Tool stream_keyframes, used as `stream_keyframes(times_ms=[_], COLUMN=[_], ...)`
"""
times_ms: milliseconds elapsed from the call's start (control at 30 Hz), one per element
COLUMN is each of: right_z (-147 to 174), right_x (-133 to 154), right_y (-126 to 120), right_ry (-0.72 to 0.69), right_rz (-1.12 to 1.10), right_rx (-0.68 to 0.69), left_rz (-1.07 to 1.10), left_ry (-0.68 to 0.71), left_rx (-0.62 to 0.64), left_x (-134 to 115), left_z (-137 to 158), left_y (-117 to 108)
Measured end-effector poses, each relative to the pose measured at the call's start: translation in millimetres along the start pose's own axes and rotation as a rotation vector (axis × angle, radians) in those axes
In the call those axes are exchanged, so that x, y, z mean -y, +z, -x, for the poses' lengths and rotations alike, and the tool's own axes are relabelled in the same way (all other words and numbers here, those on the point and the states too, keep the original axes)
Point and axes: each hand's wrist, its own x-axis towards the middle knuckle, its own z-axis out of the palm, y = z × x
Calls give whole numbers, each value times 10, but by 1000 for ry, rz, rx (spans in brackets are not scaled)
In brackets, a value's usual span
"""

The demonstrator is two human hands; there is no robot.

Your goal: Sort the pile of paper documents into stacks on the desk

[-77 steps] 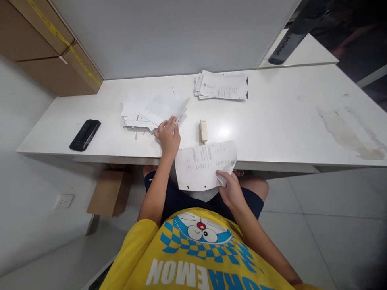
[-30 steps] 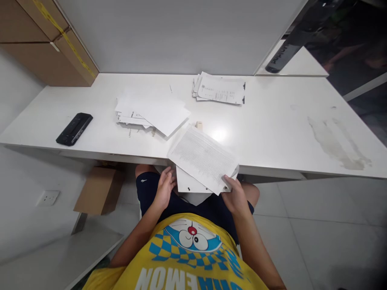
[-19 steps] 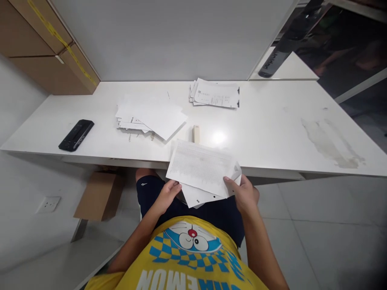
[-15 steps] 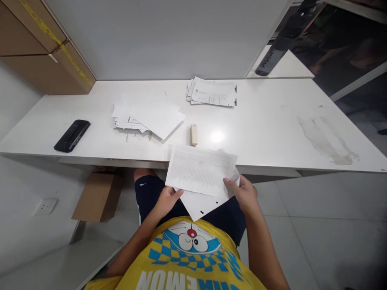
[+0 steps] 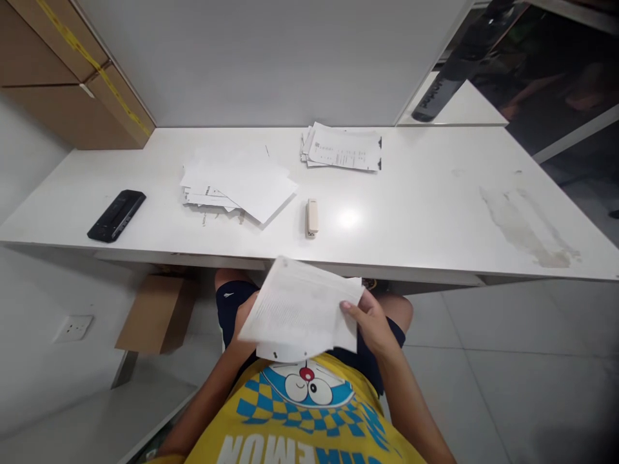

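Observation:
Over my lap, my right hand [image 5: 370, 319] pinches several sheets of paper [image 5: 302, 306] at their right side, thumb on top. Fine print covers the top sheet, which lies tilted. The edge of another sheet, with dark spots on it, sticks out below. My left hand [image 5: 245, 310] is at the left side of the sheets, mostly behind them, so its fingers are hidden. A small beige stapler [image 5: 312, 216] stands on the white desk [image 5: 406, 212], a little beyond the papers.
A loose pile of papers [image 5: 256, 187] lies left of the stapler, and a smaller stack [image 5: 344, 149] sits farther back. A black device [image 5: 116, 216] rests at the desk's left. Cardboard boxes [image 5: 104, 116] stand in the back left corner; another box [image 5: 155, 316] is under the desk.
The sheets have come closer to my body and turned, with their left side lower. My left hand has slipped behind them. My right hand has moved slightly left and down.

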Motion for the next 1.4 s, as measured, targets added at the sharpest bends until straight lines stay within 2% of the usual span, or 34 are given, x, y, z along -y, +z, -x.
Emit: stream_keyframes(times_ms=[100,167,267,400,467,533,600,700,767,867,967,1100,1200,1333,1400], right_z=[42,53,76,182,242,252,184,-57,-268,-547,-657,-551,-520,-741,-881], right_x=[-83,-95,-104,-210,-254,-202,-15,417,638,690,599,771,965,836,691], right_y=[-81,-87,17,175,188,180,206,380,534,654,622,611,657,574,470], right_ry=[-24,-61,-74,-17,9,-29,-168,-515,-669,-631,-605,-785,-845,-699,-640], right_rz=[59,115,123,3,-19,-1,39,65,73,128,123,48,7,23,61], right_rx=[13,30,20,-100,-131,-140,-158,-201,-181,-114,-109,-122,-87,-118,-114], left_rz=[-14,-31,31,255,253,178,113,75,58,-3,-14,4,5,-160,-262], left_ry=[25,29,-50,-208,-261,-275,-204,19,165,341,482,649,635,356,272], left_rx=[105,132,137,170,176,150,73,-74,-193,-395,-527,-581,-539,-213,-105], left_x=[7,49,181,360,382,356,310,276,301,372,376,236,144,155,179], left_z=[37,54,136,383,457,395,167,-381,-738,-1050,-1115,-1145,-1177,-1091,-1012], left_y=[-154,-276,-375,-297,-222,-156,-94,30,153,356,480,519,530,499,454])
